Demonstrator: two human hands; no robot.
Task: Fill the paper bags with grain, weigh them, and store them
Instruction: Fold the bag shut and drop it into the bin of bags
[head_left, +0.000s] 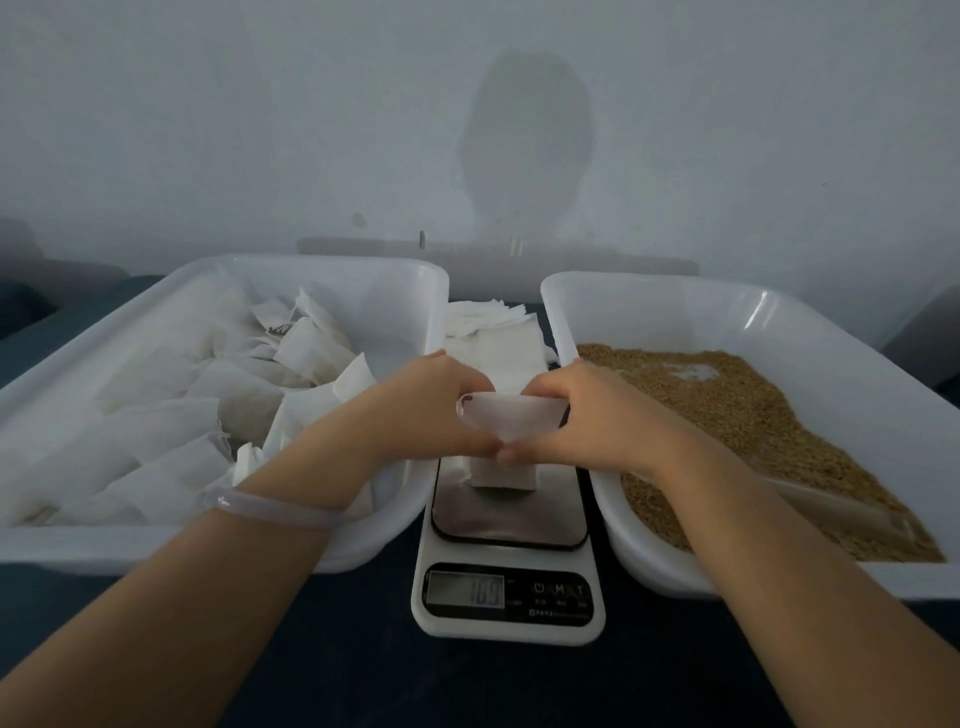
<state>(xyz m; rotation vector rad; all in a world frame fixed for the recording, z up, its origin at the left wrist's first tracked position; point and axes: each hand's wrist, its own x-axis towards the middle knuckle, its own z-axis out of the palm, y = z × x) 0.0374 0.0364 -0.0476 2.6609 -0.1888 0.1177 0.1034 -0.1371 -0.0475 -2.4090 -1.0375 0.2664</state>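
Dark blue table (363, 675) set against a pale grey wall (208, 130), w/ a head-shaped shadow (524, 140) on it. L side: white plastic tub (156, 545) w/ a heap of bags (156, 431), white paper, some w/ strings. R side: second tub (779, 306), same sort, holding loose brown grain (753, 405). Between the tubs sits a white kitchen scale (509, 623); display lit, digits too blurred to read. Behind the scale, a stack of flat empty bags (498, 332). On the scale's plate stands one paper bag (511, 423), base down. L hand (421, 410) and R hand (597, 415) meet over it, fingers (470, 387) of both curled, pinching the bag's top from either side. Clear bangle (270, 506) on L wrist.
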